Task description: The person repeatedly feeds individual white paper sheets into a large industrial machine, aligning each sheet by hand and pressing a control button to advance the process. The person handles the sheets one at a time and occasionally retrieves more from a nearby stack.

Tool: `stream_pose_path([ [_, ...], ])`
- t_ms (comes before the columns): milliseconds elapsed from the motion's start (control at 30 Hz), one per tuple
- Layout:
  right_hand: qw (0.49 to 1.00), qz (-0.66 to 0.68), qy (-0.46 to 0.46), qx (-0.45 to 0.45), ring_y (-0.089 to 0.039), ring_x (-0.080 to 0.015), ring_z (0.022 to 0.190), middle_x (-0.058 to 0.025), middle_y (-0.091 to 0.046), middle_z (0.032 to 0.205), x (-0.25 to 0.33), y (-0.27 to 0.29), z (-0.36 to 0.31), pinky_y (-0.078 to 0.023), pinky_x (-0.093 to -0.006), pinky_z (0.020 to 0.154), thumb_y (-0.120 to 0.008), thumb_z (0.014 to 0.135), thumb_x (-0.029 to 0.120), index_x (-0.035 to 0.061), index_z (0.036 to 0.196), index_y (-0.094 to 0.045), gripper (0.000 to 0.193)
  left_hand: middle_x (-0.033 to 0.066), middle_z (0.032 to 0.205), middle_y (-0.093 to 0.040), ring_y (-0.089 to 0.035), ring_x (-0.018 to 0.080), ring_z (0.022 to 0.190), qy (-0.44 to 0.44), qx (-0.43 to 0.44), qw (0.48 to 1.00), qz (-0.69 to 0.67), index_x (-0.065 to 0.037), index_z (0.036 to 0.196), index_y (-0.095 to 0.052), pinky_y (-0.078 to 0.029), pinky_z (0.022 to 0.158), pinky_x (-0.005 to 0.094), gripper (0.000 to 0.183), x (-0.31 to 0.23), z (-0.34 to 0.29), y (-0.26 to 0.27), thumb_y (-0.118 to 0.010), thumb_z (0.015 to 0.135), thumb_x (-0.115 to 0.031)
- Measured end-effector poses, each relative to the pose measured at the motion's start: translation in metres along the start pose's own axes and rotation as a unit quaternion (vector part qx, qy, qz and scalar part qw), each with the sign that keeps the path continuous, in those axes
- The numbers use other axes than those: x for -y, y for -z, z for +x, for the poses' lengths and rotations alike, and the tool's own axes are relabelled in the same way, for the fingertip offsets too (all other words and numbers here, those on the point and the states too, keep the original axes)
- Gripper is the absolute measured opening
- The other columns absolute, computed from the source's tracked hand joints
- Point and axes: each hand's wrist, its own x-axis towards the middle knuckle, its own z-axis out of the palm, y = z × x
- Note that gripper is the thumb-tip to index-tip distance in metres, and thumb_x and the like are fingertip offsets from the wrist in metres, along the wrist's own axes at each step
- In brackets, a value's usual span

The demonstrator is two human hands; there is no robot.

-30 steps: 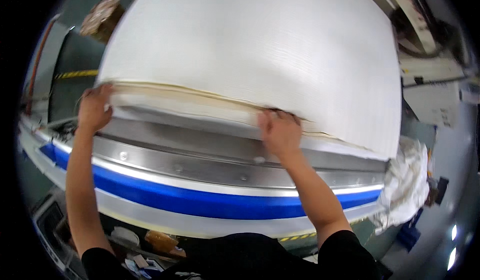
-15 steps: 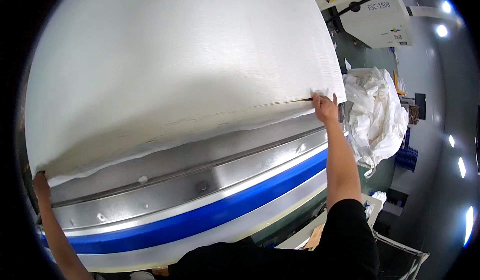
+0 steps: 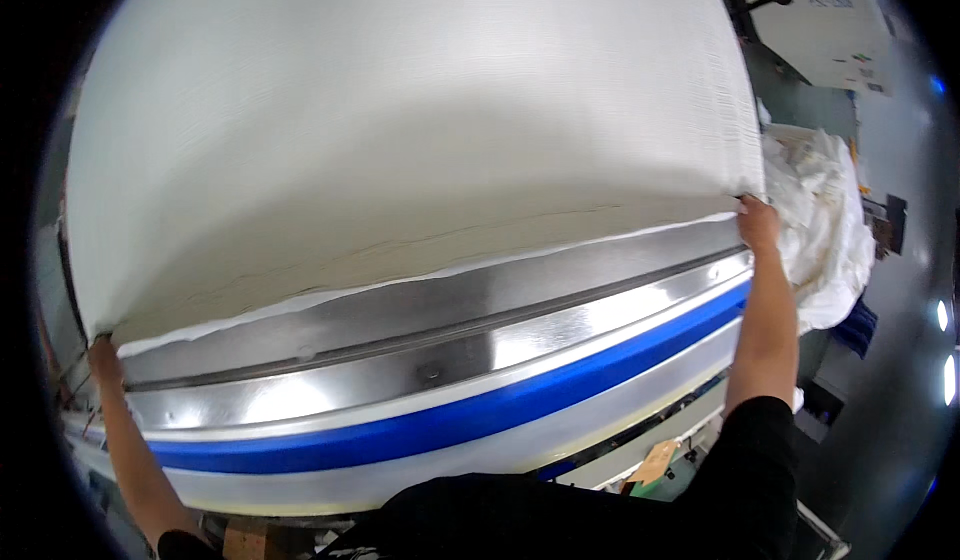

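A wide white sheet of soft-looking material (image 3: 430, 140) spreads away from me, with fine ripples over its surface and a crease running along its near edge. My left hand (image 3: 105, 358) is closed on its near left corner. At the near right corner, my right hand (image 3: 758, 225) grips the same edge, the fingers partly hidden by the material. Both arms are stretched wide apart. Below the sheet's edge runs a shiny metal ledge (image 3: 450, 345) of a machine, with a blue band (image 3: 450, 400) along its front.
On the right lies a heap of crumpled white material (image 3: 825, 225). A white machine housing (image 3: 815, 35) stands at the far right. Near my right arm are a piece of brown cardboard (image 3: 655, 462) and a pale metal frame. A brown box (image 3: 247, 540) shows at the lower left.
The view has shifted, so the scene sits further right. My right hand has slid outward to the sheet's right corner, and the near edge looks straighter. My left hand keeps its corner.
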Motion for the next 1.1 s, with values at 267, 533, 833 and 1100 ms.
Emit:
stream_pose_path([
  [267, 0.996, 0.011, 0.041, -0.080, -0.063, -0.0338, 0.093, -0.0124, -0.067, 0.105, -0.070, 0.043, -0.025, -0.048, -0.0411, 0.087, -0.055, 0.078, 0.011, 0.0201, 0.113, -0.065, 0.038, 0.0095, 0.113, -0.064, -0.057, 0.0306, 0.107, 0.063, -0.009, 0.994, -0.087, -0.015, 0.116, -0.062, -0.039, 0.100, 0.0425, 0.038, -0.002, -0.050, 0.125, -0.043, 0.086, -0.003],
  [533, 0.989, 0.035, 0.127, -0.068, -0.063, -0.0362, 0.092, -0.0168, -0.067, 0.097, -0.131, 0.042, -0.105, -0.049, -0.0436, 0.081, -0.055, 0.078, 0.007, 0.0137, 0.108, -0.066, 0.033, 0.0107, 0.109, -0.065, -0.059, 0.0321, 0.103, -0.004, 0.072, 0.995, -0.072, -0.012, 0.110, -0.064, -0.037, 0.101, 0.0427, 0.033, 0.016, -0.140, 0.173, -0.048, 0.082, -0.005],
  [833, 0.962, -0.165, 0.191, 0.100, -0.065, -0.0301, 0.084, -0.0104, -0.068, 0.088, -0.129, -0.052, -0.163, -0.050, -0.0437, 0.078, -0.057, 0.077, 0.015, 0.0182, 0.101, -0.069, 0.027, 0.0051, 0.103, -0.068, -0.062, 0.0227, 0.103, -0.170, 0.313, 0.929, 0.102, -0.016, 0.092, -0.071, -0.040, 0.099, 0.0483, 0.021, -0.057, -0.233, 0.082, -0.057, 0.077, -0.011],
  [1100, 0.945, -0.201, 0.217, 0.143, -0.064, -0.0301, 0.087, -0.0085, -0.068, 0.090, -0.120, -0.090, -0.177, -0.050, -0.0437, 0.078, -0.050, 0.087, 0.020, 0.0128, 0.087, -0.067, 0.018, 0.0089, 0.106, -0.068, -0.064, 0.0273, 0.101, -0.170, 0.410, 0.889, 0.113, -0.011, 0.094, -0.072, -0.050, 0.082, 0.0424, 0.019, -0.088, -0.225, 0.045, -0.062, 0.077, -0.011],
])
